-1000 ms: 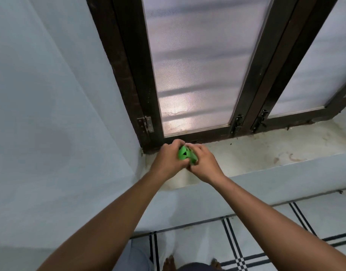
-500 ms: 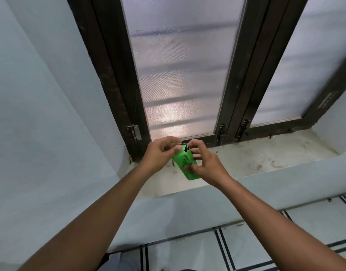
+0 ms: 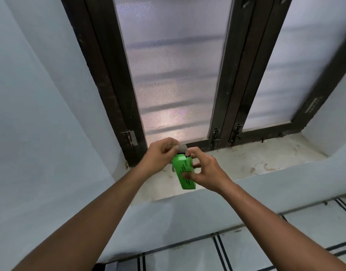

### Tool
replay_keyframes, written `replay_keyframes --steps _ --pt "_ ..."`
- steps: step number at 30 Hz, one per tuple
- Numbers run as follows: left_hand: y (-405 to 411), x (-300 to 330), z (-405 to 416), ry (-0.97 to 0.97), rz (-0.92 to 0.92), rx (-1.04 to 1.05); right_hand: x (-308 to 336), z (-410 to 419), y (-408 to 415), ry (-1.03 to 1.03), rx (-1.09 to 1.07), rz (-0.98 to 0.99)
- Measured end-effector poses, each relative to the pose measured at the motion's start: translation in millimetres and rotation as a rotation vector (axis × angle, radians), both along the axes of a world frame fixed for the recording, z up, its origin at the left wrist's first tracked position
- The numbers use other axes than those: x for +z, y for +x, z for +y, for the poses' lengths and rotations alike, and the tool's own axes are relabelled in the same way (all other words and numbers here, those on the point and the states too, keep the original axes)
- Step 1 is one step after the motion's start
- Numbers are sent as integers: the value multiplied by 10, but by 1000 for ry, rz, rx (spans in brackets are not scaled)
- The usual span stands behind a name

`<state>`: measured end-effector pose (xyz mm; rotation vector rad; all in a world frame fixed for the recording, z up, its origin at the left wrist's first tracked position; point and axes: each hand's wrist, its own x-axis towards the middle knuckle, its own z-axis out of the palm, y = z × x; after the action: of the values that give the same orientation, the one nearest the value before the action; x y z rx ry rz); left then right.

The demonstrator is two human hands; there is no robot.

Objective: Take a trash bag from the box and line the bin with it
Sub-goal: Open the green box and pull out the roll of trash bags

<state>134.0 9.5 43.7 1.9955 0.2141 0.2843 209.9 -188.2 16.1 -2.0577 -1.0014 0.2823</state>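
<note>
A small green box point(image 3: 183, 169) with black print is held above the window sill, tilted with its open top toward the window. My right hand point(image 3: 205, 169) grips the box's lower half, thumb across its front. My left hand point(image 3: 160, 155) pinches a pale flap or piece point(image 3: 182, 148) that sticks out of the box's top. Whether this is a bag or the box's flap I cannot tell. No bin is in view.
A stained stone window sill point(image 3: 246, 163) runs below a dark wooden window frame point(image 3: 232, 94) with frosted glass. Light blue walls stand to the left and below the sill. A white tiled floor point(image 3: 315, 227) with black lines lies at the bottom.
The box has come further out from between my hands and sits lower and more upright. My left hand's fingers now pinch a pale piece at its top. The view shifted.
</note>
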Motion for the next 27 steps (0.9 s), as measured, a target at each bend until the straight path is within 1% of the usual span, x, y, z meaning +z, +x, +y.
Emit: replay_keyframes --steps 2,4,7,11,14,17,19,21,23,25,26,27 --pt "13 30 -60 9 -27 75 -13 9 -23 17 7 -29" --pt "12 40 -88 -19 -27 99 -30 27 -32 32 13 -41" --pt "-21 39 -80 -55 18 72 -33 36 -28 33 9 -39" --pt "-37 58 -54 -11 114 4 -7 47 -26 37 -16 -7" --pt "-39 82 -75 13 122 23 -6 94 -26 33 -57 -14" --pt "-85 74 -153 -2 104 105 -9 161 -18 41 -138 3" --pt "-124 25 -238 -1 23 206 -13 211 -2 75 -193 30" --pt "-158 -53 -300 -31 -19 205 -29 257 9 103 -241 76" --pt "-186 -135 -304 -107 9 106 -38 284 9 135 -273 166" --pt "-198 -200 -245 -189 94 15 -42 308 7 166 -288 289" --pt "-207 -206 -220 -195 143 -25 -34 326 1 180 -290 370" --pt "-209 -218 -201 -155 181 -56 -21 346 -8 196 -289 473"
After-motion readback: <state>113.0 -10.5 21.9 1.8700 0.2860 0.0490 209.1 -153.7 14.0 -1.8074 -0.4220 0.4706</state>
